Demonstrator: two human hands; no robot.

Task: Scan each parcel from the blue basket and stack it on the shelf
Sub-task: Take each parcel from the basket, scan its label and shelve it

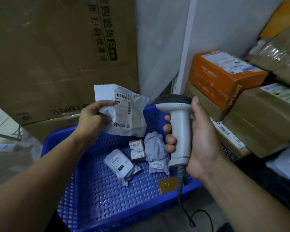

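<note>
Held parcel [124, 113]: white poly mailer, label and barcodes facing me, pinched at its left edge and raised over the far part of the blue basket [60, 148].
Left fingers [104, 118]: clamped on the held parcel, thumb on the label side, the rest curled behind it.
Right fingers [170, 139]: wrapped round the handle of the scanner [179, 131], thumb lying up along its right side.
Scanner: grey handheld unit, upright, its dark head just right of the held parcel and not touching it; a coiled cable [182, 198] hangs from its base.
Basket: perforated plastic, below both sets of fingers.
Basket contents: grey bagged parcel [119, 163] below my left fingers; small brown box [136, 150] with a handwritten label; crumpled grey bag [155, 151] just left of my right fingers; flat tan packet [167, 184] beside the cable.
Shelf stack: right of my right fingers, an orange box [224, 76] resting on brown boxes [261, 118].
Background: large cardboard carton [49, 56] beyond my left fingers.
</note>
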